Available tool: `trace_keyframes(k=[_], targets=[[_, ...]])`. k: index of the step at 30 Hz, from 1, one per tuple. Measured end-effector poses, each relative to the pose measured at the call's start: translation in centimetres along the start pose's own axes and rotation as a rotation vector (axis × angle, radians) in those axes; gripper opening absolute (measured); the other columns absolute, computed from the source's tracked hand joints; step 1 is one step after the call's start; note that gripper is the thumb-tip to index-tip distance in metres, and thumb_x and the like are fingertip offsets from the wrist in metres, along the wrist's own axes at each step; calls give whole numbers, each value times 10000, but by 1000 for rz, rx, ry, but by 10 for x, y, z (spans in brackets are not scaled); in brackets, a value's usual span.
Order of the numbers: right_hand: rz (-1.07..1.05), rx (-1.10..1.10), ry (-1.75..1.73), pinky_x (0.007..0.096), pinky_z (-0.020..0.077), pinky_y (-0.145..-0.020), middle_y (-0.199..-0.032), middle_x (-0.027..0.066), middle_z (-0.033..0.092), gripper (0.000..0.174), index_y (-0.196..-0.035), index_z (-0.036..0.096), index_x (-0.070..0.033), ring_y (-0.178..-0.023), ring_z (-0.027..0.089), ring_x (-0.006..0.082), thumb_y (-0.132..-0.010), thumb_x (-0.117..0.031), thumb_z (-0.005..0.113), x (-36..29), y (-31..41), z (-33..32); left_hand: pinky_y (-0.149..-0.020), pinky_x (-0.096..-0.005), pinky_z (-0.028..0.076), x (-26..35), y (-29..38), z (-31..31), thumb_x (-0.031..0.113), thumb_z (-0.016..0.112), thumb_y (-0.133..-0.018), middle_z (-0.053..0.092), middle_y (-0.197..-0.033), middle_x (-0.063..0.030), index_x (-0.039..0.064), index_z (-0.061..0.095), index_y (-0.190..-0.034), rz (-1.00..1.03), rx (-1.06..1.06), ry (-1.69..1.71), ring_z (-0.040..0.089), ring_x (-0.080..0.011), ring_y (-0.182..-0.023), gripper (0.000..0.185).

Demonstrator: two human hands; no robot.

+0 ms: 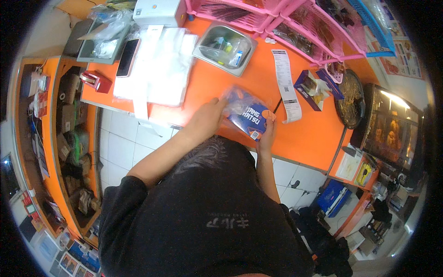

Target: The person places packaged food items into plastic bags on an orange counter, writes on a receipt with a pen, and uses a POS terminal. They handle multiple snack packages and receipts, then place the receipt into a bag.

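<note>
A blue printed food box (250,119) inside a clear plastic bag (237,100) is held between both hands, over the near edge of the orange table (221,79). My left hand (211,116) pinches the bag at its gathered left end. My right hand (267,133) grips the right side of the box, its thumb on the printed face. To the right lie a long paper receipt (286,83) and an opened blue box (313,90) with food in it. Left of my hands is a stack of clear plastic bags (169,69).
A steel pan (252,65) with small packets stands ahead. Further left are a phone (128,57), a red tape dispenser (96,81) and a white label printer (159,13). Pink racks (311,41) line the back right, above a round dark tray (349,100) and a lit glass food display (391,128).
</note>
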State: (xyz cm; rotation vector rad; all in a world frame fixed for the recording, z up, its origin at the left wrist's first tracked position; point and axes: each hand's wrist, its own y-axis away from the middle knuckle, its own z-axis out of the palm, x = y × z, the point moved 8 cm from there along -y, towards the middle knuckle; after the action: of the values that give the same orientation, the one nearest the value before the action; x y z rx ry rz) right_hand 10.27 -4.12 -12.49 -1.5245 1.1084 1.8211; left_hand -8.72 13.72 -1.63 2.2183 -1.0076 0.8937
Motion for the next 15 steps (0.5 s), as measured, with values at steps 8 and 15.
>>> trace_keyframes(k=[8,15], targets=[[116,-62,-194,362,497,-1010,-1245,70,610,414,-1358,543,-39,-1180,606,190,-1096,-351,468,-2,1,7,-851,-491,554,82,8,19,80,596,-926,611,-1190,-157,68,639,-1199,377,-35,125,648,-385,-1067,277],[-168,-153,322,388,366,-1149,-1359,106,550,508,-1445,490,-13,-1359,471,230,-1110,-392,445,2,4,-10,-815,-493,554,101,17,27,151,591,-977,604,-1216,-137,112,588,-1312,443,-204,263,650,-367,-1074,338]])
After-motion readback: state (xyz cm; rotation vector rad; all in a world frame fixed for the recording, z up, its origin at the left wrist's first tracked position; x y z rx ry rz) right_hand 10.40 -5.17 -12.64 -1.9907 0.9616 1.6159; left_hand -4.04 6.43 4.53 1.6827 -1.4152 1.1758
